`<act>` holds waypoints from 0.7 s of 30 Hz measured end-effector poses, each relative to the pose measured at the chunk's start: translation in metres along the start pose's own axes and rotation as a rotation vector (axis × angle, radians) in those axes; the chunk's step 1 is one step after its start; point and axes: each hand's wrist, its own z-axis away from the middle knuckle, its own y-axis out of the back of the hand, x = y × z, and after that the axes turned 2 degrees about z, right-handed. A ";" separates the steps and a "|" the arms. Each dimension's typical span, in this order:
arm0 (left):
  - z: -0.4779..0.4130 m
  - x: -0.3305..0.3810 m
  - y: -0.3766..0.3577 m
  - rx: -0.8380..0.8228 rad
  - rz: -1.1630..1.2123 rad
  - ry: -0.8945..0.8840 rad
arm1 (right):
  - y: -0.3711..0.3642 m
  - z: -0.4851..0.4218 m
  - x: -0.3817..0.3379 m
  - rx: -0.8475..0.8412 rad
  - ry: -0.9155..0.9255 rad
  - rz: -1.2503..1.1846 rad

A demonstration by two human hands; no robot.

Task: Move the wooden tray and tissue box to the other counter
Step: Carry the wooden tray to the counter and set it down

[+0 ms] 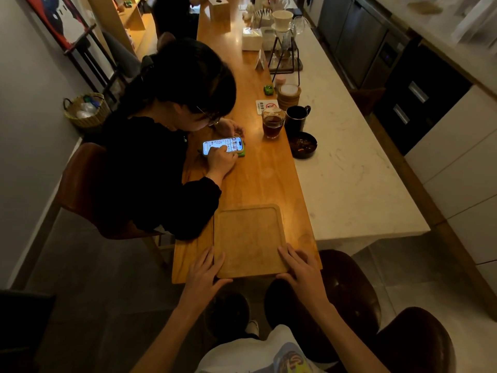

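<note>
Where hands flank it, wooden tray [248,238].

dim, warm light – glare patch on wooden counter [258,168], dark corners, wide-angle bending at edges, soft focus.

A long wooden counter [258,179] runs away from me, with a white marble counter [347,168] joined along its right side. At the near end lies the wooden tray [248,238], flat on the wood. Farther along stand a glass of dark drink [273,125], a black mug [297,118] and a dark bowl [303,144]. Far off sits a white tissue box [252,39].
</note>
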 end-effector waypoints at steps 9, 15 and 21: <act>0.001 0.002 0.002 -0.022 0.026 0.014 | -0.002 0.001 0.001 0.023 0.003 0.000; 0.001 0.000 -0.001 -0.013 0.038 0.025 | -0.003 0.001 0.002 0.027 0.019 0.012; 0.014 -0.003 -0.006 0.031 0.054 0.033 | -0.002 0.015 0.003 0.036 0.017 -0.047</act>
